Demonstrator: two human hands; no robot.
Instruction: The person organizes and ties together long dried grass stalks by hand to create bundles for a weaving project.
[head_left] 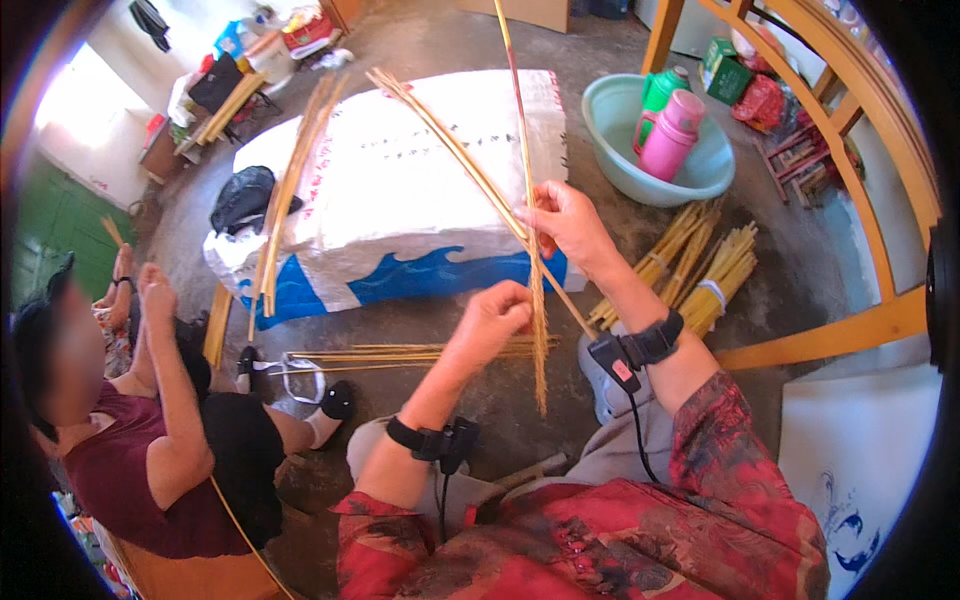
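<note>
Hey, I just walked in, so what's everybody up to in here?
Someone in a red patterned top is holding a long dry stalk in the right hand, its bushy end pointing back toward them. The left hand is right beside that end; whether it grips it is unclear. More stalks lie across a white sheet ahead, and bundles sit on the floor to the right. A co-worker sits at the left, hands raised.
</note>
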